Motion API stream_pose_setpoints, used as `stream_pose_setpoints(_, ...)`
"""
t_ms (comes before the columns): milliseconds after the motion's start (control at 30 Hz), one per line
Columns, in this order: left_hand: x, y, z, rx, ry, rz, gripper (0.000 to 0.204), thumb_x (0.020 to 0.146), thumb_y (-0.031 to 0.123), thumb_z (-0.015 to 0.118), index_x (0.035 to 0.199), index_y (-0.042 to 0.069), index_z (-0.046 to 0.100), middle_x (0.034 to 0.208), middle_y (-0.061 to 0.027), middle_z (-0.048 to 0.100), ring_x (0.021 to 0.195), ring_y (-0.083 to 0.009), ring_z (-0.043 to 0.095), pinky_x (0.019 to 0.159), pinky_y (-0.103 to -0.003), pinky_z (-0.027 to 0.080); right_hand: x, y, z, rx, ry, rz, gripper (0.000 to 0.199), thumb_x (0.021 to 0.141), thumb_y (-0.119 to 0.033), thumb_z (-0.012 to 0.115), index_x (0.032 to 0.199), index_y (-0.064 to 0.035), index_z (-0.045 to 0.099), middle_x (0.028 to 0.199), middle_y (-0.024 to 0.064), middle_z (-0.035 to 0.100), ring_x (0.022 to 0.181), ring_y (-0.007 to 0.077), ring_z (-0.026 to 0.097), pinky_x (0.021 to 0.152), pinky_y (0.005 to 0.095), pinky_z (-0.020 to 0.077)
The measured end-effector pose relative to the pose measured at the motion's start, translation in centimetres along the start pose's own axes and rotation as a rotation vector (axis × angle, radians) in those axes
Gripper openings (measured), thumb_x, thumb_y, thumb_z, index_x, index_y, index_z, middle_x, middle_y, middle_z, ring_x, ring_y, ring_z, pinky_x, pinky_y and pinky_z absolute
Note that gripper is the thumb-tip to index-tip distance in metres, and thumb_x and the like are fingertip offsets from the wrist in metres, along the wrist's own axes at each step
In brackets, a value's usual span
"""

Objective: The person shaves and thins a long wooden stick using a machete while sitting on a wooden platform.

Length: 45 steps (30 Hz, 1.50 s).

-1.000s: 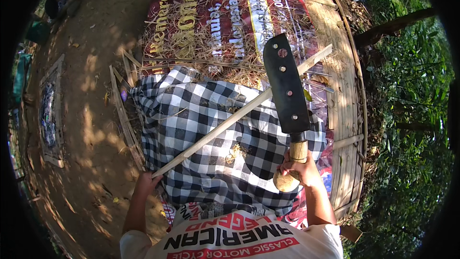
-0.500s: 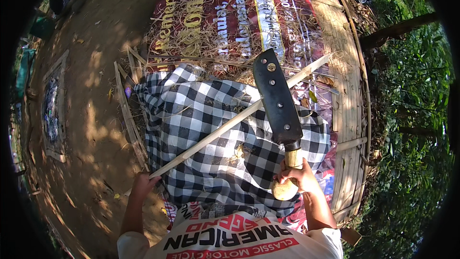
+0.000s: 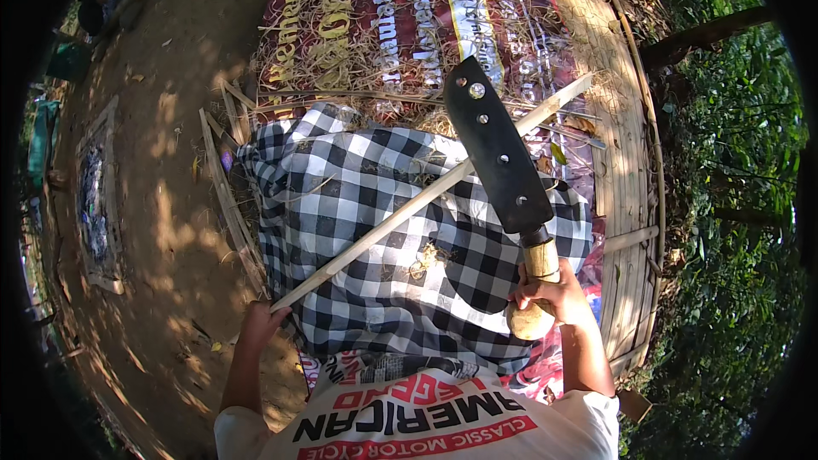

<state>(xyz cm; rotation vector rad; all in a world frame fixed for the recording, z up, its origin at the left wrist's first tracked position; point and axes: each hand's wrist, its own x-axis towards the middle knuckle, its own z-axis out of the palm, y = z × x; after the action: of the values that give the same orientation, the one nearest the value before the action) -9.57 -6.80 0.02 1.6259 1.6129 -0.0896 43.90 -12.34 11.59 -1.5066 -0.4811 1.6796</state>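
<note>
**Knife leans further across the strip; both holds maintained**

Over the last half second the right hand (image 3: 559,296) has shifted outward to the right, and the broad dark knife (image 3: 501,158) now leans further, its tip to the left of its wooden handle (image 3: 542,262). The pale wooden strip (image 3: 388,221) runs diagonally above the checked cloth (image 3: 341,179), from the left hand (image 3: 261,322) at lower left to a free end near the bamboo platform (image 3: 626,290) at upper right. The knife crosses it nearer that free end. No cut shows in the exposed lengths of strip; the change is therefore judged one of blade position, with the work in hand otherwise as it stood.

Left hand: pinching the lower end of the strip. Right hand: fingers curled round the handle, a rounded wooden end showing beneath.

Limits of inspection: the blade conceals the section of strip behind it, and contact between the two cannot be confirmed from above. The right palm is out of sight. Whether any strip continues past the left hand could not be established. Round marks along the blade may be holes or rivets. Shavings (image 3: 328,60) partly cover the dark red banner (image 3: 426,51), which is cut off at the top of the view.
</note>
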Motion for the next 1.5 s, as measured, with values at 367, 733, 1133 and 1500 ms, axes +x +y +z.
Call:
stream_pose_setpoints(367,0.0,-0.3,-0.6,-0.001,-0.021,-0.049,0.039,0.081,0.036,0.072,0.076,-0.002,0.065,0.057,-0.0146,0.059,0.053,-0.0266,0.06,0.053,-0.037,0.045,-0.3,2.3,0.7,0.075,-0.019,0.08,0.024,0.064,0.004,0.062,0.087,0.005,0.055,0.068,0.0102,0.06,0.061,0.0204,0.064,0.064,0.0347,0.0543)
stream_pose_setpoints(733,0.7,-0.4,0.4,-0.062,0.019,-0.035,0.035,0.079,0.033,0.074,0.078,-0.001,0.067,0.058,-0.0143,0.06,0.055,-0.0268,0.062,0.055,-0.037,0.046,-0.4,3.1,1.2,0.107,-0.048,0.104,0.019,0.069,0.003,0.062,0.087,0.0051,0.054,0.067,0.012,0.062,0.061,0.0191,0.063,0.065,0.0338,0.053)
stream_pose_setpoints(1133,0.7,-0.5,1.4,0.053,0.033,-0.041,0.034,0.079,0.033,0.073,0.086,0.0,0.069,0.067,-0.0196,0.063,0.063,-0.0337,0.064,0.06,-0.041,0.048,0.0,-1.7,1.7,0.149,0.162,-0.088,0.016,0.067,0.004,0.062,0.08,0.0028,0.053,0.064,0.0083,0.056,0.058,0.0195,0.06,0.071,0.0372,0.0528)
stream_pose_setpoints(1500,0.8,0.9,0.8,-0.066,-0.007,0.002,0.029,0.081,0.022,0.07,0.077,-0.006,0.064,0.057,-0.0077,0.057,0.054,-0.0138,0.055,0.053,-0.034,0.044,0.5,3.9,5.0,-0.231,-0.248,0.11,0.007,0.073,0.004,0.065,0.079,0.0023,0.06,0.069,0.0071,0.064,0.064,0.0146,0.064,0.063,0.0292,0.0502)
